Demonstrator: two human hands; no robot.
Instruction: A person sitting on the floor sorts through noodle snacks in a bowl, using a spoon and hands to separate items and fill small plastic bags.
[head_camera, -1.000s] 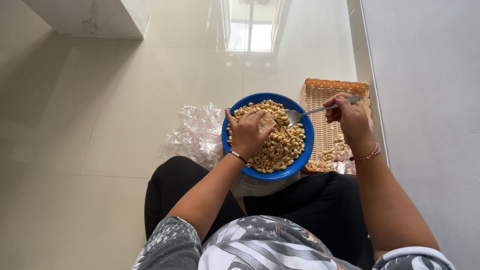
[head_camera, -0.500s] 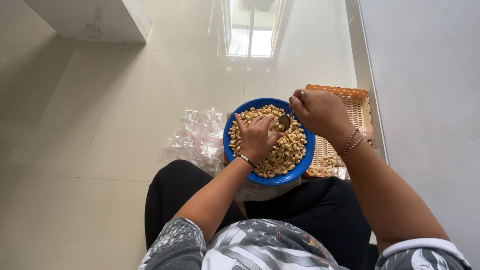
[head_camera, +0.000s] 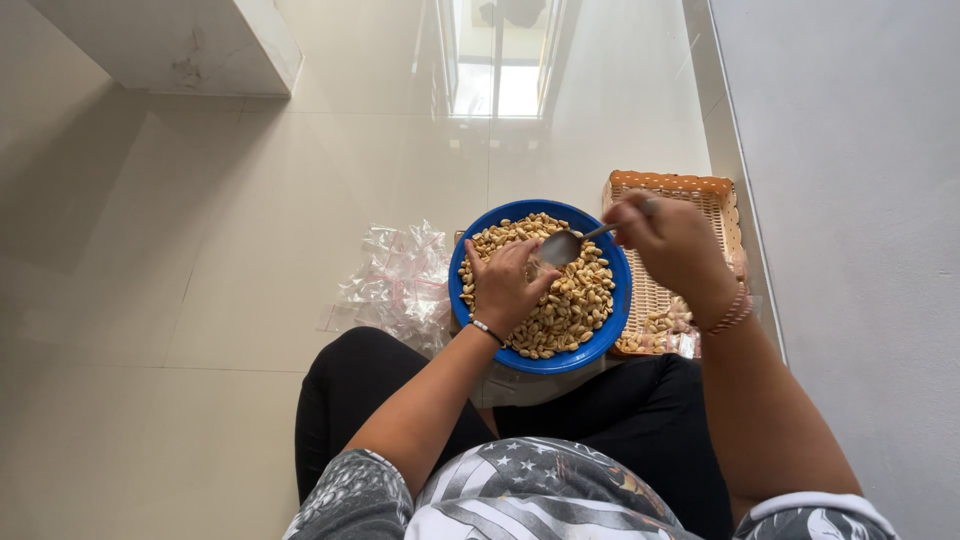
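A round blue bowl (head_camera: 610, 330) full of pale peanuts (head_camera: 575, 300) rests on my lap. My left hand (head_camera: 505, 285) hovers over the nuts with fingers curled, seeming to pinch something small and clear; I cannot tell what. My right hand (head_camera: 675, 245) grips the handle of a metal spoon (head_camera: 562, 247), whose bowl hangs just above the nuts next to my left fingertips.
A woven tan basket (head_camera: 700, 195) lies to the right of the bowl, holding small filled packets (head_camera: 660, 325) at its near end. A heap of clear little plastic bags (head_camera: 395, 285) lies on the glossy tile floor at left. A grey wall (head_camera: 860, 200) runs along the right.
My right hand has moved right and lifted a little, drawing the spoon back so its bowl shows above the nuts. My left hand has stayed over the bowl.
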